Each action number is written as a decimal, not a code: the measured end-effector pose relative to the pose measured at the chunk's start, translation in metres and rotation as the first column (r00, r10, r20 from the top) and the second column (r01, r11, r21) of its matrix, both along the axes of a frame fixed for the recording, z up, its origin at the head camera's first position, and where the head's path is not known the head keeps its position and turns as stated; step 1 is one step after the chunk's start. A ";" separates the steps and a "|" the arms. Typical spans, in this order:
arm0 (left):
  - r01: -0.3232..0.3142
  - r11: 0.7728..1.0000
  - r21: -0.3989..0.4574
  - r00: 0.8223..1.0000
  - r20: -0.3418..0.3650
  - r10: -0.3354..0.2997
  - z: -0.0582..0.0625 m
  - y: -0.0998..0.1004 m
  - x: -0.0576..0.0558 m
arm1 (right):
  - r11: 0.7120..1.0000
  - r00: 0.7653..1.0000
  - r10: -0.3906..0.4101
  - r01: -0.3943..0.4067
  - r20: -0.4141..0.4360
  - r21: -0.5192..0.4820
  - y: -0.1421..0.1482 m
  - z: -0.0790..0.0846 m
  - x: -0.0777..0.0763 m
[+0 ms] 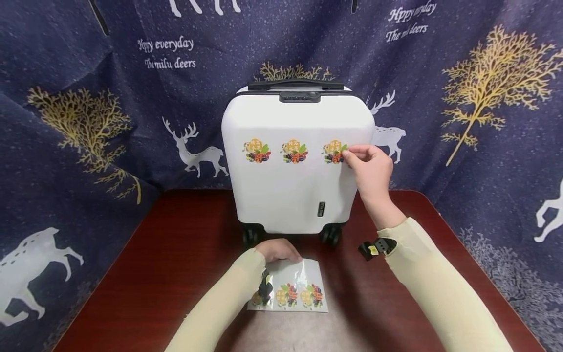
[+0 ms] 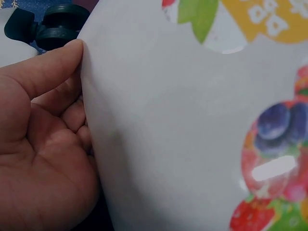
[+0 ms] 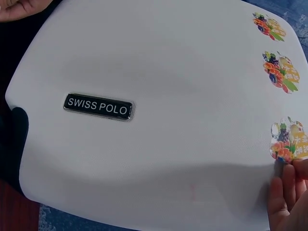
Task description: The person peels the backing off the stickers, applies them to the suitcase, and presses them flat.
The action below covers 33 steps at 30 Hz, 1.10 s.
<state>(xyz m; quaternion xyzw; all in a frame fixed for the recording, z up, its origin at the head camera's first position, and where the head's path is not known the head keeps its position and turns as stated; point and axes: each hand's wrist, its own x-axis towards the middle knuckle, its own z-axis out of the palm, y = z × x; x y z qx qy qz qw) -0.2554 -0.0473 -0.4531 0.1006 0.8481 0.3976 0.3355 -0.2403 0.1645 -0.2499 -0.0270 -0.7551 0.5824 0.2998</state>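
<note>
The left hand [image 1: 279,250] pinches one sheet [image 1: 289,274] by its edge, perhaps to keep it steady; I count three stickers [image 1: 287,295] on it. Behind stands one white case [image 1: 294,190], with three more stickers in a row across its front. The right hand [image 1: 371,168] pinches the rightmost sticker [image 1: 333,151] by its edge, probably to control its position.

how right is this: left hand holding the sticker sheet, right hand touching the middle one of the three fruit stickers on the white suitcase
"Middle" is wrong: the head view shows the right hand touching the rightmost sticker of the three. The rest stands: the left hand holds the sticker sheet, and the stickers are on the white suitcase.
</note>
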 end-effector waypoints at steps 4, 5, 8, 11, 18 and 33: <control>0.001 1.000 0.001 1.000 -0.002 -0.001 -0.001 0.000 -0.001 | 0.998 1.000 0.024 -0.024 -0.016 -0.050 0.000 0.001 0.000; 0.005 1.000 -0.003 1.000 -0.010 -0.005 -0.001 0.000 -0.001 | 0.997 0.999 0.027 -0.029 -0.024 -0.065 0.001 0.001 0.000; 0.014 1.000 -0.002 1.000 -0.024 -0.014 0.000 0.000 -0.002 | 0.995 0.999 0.037 -0.041 -0.039 -0.092 0.002 0.001 0.000; 0.017 1.000 -0.002 1.000 -0.018 -0.017 0.000 0.000 -0.002 | 0.996 0.999 0.041 -0.043 -0.021 -0.082 0.003 0.001 0.001; 0.001 1.000 0.001 1.000 -0.009 -0.001 -0.001 -0.001 -0.002 | 0.998 0.999 0.037 -0.038 -0.005 -0.048 0.002 0.002 0.002; -0.002 1.000 -0.023 1.000 -0.027 0.001 0.000 0.000 0.002 | 0.992 0.997 0.083 -0.084 -0.010 -0.098 0.006 -0.003 0.000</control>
